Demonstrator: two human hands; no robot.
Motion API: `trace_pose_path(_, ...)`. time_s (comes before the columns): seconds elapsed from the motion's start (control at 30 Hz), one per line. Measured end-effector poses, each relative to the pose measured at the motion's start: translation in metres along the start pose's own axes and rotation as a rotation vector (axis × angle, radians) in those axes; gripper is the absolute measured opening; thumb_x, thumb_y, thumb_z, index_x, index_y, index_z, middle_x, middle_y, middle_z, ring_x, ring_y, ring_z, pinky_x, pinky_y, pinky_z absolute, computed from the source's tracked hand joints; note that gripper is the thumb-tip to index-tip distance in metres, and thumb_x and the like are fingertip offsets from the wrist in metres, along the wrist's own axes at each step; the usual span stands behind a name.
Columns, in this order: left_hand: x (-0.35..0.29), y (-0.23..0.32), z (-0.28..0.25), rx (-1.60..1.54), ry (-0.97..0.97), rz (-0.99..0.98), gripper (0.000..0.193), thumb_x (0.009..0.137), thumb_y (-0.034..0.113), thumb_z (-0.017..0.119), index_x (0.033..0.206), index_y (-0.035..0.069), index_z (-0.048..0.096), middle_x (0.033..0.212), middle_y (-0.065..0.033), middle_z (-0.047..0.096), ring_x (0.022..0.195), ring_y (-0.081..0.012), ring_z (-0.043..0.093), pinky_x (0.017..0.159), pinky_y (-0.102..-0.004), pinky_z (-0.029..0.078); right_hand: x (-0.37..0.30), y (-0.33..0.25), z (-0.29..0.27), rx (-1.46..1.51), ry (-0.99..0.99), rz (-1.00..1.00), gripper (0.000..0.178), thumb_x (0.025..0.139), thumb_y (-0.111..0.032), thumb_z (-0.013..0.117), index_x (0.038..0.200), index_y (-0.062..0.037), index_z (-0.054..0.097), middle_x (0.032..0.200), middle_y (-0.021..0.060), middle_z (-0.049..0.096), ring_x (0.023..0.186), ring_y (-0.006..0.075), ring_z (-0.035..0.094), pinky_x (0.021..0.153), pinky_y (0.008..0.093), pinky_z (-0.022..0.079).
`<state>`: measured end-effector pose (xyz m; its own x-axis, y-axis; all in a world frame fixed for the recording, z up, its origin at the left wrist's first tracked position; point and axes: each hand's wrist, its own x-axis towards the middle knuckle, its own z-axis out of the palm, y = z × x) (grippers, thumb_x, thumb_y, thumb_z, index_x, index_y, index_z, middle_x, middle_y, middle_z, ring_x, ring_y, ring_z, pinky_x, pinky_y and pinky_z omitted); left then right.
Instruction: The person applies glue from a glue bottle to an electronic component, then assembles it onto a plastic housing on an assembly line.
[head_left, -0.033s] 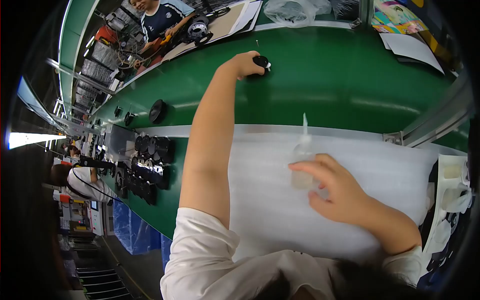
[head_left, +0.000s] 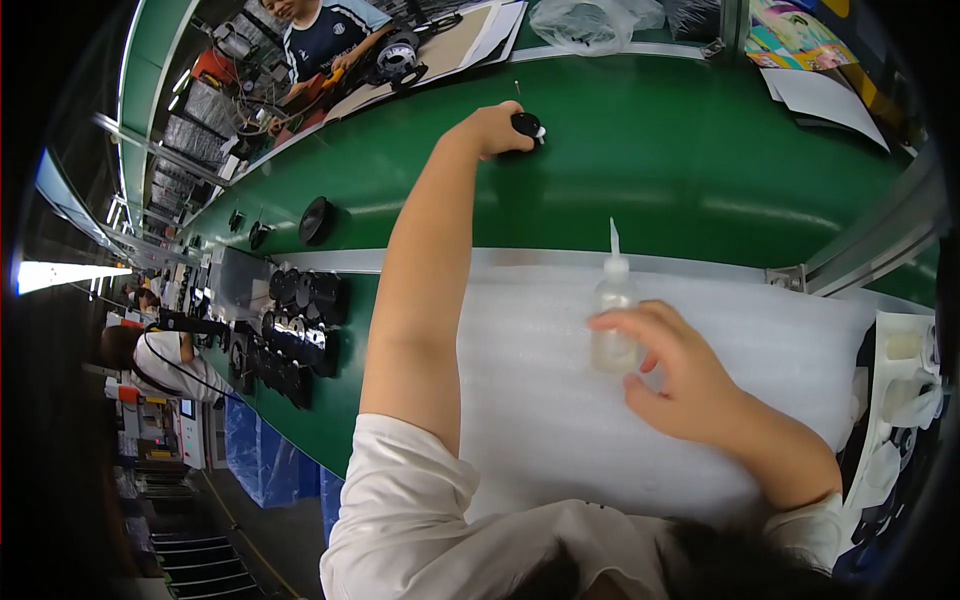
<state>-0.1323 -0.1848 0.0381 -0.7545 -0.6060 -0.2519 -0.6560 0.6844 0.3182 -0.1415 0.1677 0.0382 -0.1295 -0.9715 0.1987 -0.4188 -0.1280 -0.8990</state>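
Observation:
My left arm reaches far across the green belt surface. At its end my left hand point(head_left: 495, 130) is closed on a small round black part point(head_left: 525, 124) with a white tip; its underside is hidden by the fingers. A translucent squeeze bottle point(head_left: 614, 290) with a long pointed nozzle stands upright over the white foam sheet point(head_left: 530, 400). Beside the bottle is my right hand point(head_left: 690, 385), thumb and index finger spread apart. The index fingertip overlaps the bottle's side; whether it touches cannot be told.
Black round parts point(head_left: 300, 330) are massed at the left by a clear bin point(head_left: 238, 285). A black disc point(head_left: 315, 222) lies on the green belt point(head_left: 640, 160). A co-worker point(head_left: 325, 40) sits across it. White trays point(head_left: 905, 400) stand at the right, below a metal post point(head_left: 870, 240).
The bottle, blurred before, is now sharp and sits slightly farther right. My right hand has shifted a little to the right. My left hand keeps its grip on the black part.

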Motion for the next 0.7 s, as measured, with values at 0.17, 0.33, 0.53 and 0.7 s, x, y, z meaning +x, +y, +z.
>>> trace_pose_path(0.17,-0.039,0.016,0.028,0.187,0.511,0.218,0.068,0.057,0.021,0.067,0.112,0.003,0.031,0.083,-0.017,0.056,0.071,-0.0269,0.057,0.066,-0.0342,0.047,0.003,-0.002,-0.008,0.093,0.245,-0.095,0.047,0.063,0.005,0.054,0.108,-0.009,0.048,0.093,0.0065,0.047,0.081,0.0136,0.048,0.067,0.0244,0.041)
trace_pose_path(0.33,-0.129,0.047,0.063,-0.556,0.709,0.331,0.065,0.061,0.008,0.067,0.113,0.004,0.029,0.095,-0.0138,0.052,0.082,-0.0179,0.055,0.063,-0.0248,0.046,-0.002,-0.002,-0.016,0.225,0.514,-0.157,0.044,0.066,0.002,0.061,0.106,-0.003,0.044,0.096,0.0048,0.049,0.085,0.0104,0.048,0.071,0.0219,0.04)
trace_pose_path(0.53,-0.174,0.03,0.113,-0.613,0.895,0.825,0.073,0.056,-0.005,0.068,0.116,0.006,0.029,0.108,-0.0183,0.043,0.092,-0.0247,0.052,0.074,-0.0312,0.047,-0.01,0.009,-0.035,0.203,0.545,-0.414,0.054,0.062,-0.015,0.073,0.101,-0.0003,0.039,0.092,0.008,0.05,0.077,0.01,0.049,0.064,0.0222,0.042)
trace_pose_path(0.7,-0.173,0.033,0.118,-0.443,0.985,1.197,0.063,0.063,0.002,0.069,0.117,0.004,0.036,0.106,-0.0206,0.047,0.086,-0.028,0.054,0.077,-0.0362,0.044,-0.016,-0.007,-0.036,0.367,0.341,-0.404,0.069,0.061,-0.043,0.074,0.1,-0.0076,0.03,0.077,0.0113,0.051,0.057,0.0116,0.046,0.051,0.0191,0.037)
